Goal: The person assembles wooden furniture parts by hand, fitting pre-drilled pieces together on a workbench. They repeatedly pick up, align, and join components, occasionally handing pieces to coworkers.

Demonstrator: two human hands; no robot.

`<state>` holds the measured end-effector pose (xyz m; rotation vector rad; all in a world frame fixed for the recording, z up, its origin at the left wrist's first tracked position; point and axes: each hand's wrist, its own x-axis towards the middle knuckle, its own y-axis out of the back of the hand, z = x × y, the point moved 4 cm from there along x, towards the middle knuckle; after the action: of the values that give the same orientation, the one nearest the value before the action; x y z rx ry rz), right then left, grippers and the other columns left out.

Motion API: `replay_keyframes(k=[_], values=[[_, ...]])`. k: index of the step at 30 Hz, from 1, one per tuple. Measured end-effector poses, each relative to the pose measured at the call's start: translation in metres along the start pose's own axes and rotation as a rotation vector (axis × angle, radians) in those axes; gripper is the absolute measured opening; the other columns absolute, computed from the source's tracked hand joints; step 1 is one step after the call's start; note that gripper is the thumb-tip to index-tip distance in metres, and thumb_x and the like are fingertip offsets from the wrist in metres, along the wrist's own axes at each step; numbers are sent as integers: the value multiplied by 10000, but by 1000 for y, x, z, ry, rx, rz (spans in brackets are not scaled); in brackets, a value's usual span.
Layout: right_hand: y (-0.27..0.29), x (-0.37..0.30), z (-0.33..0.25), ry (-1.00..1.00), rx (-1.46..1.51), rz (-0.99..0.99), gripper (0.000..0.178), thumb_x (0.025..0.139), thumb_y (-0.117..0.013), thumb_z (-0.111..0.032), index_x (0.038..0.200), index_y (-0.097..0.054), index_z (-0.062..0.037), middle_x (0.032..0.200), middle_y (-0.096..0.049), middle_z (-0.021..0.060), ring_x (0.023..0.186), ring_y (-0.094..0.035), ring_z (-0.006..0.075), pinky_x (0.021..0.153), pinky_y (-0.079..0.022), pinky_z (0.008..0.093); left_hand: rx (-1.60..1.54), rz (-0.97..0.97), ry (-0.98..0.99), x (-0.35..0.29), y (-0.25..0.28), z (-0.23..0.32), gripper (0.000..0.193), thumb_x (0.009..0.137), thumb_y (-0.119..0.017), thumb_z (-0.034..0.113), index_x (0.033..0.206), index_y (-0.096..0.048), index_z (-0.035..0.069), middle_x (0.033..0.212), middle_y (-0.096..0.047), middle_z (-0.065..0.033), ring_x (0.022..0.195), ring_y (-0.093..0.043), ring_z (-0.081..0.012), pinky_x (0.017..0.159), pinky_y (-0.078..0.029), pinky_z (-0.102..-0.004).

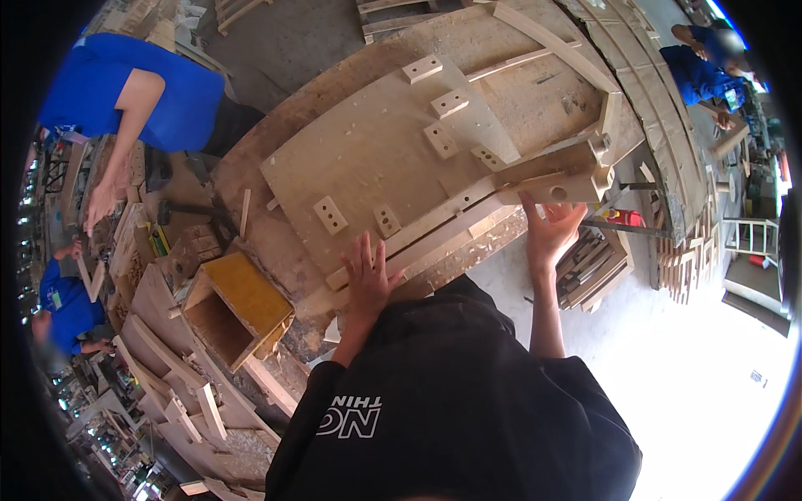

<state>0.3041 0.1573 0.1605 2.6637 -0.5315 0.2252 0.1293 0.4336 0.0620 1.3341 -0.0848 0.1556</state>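
My left hand (368, 275) rests with fingers spread at the near left end of a long light wooden rail (434, 236). Its fingertips lie over the rail's edge. At the right end, the fingers of my right hand (553, 231) are bent up against a pale wooden piece with a round hole (558, 193), thumb and fingers on its near side. Beyond the rail lies a large flat board (368, 163). On it are several small wooden blocks, each with drilled holes, among them one block (331, 215) near the left and another block (422, 68) at the far side.
The worn wooden workbench (251, 167) carries curved wood strips (555, 46) along its far right. A yellow-sided wooden box (246, 301) stands left of me, above stacked wood pieces (175, 359). Persons in blue shirts (180, 92) work at left and far right.
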Motion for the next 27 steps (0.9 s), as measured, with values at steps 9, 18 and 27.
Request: replay_keyframes(k=[9, 18, 27], values=[[4, 14, -4, -108, -57, 75, 966, 647, -911, -262, 1345, -298, 4, 1218, -562, 242, 982, -657, 302, 868, -547, 387, 170, 28, -14, 22, -5, 22, 873, 788, -676, 562, 1448, -375, 76, 1340, -473, -171, 1167, -512, -303, 1083, -356, -510], [9, 33, -35, 232, -254, 246, 1047, 649, -905, -319, 1391, -267, 51, 1346, -417, 270, 1186, -503, 372, 957, -467, 462, 202, 54, -27, 20, -9, 21, 846, 771, -692, 575, 1435, -408, 135, 1340, -481, -172, 1023, -549, -317, 901, -461, -443], [4, 29, -21, 503, -566, 347, 890, 629, -922, -242, 1338, -444, 4, 1286, -516, 176, 1070, -585, 324, 843, -564, 351, -127, 291, -173, 7, 10, 17, 554, 816, -704, 408, 1241, -590, 72, 1256, -510, -145, 1109, -503, -354, 930, -438, -475]])
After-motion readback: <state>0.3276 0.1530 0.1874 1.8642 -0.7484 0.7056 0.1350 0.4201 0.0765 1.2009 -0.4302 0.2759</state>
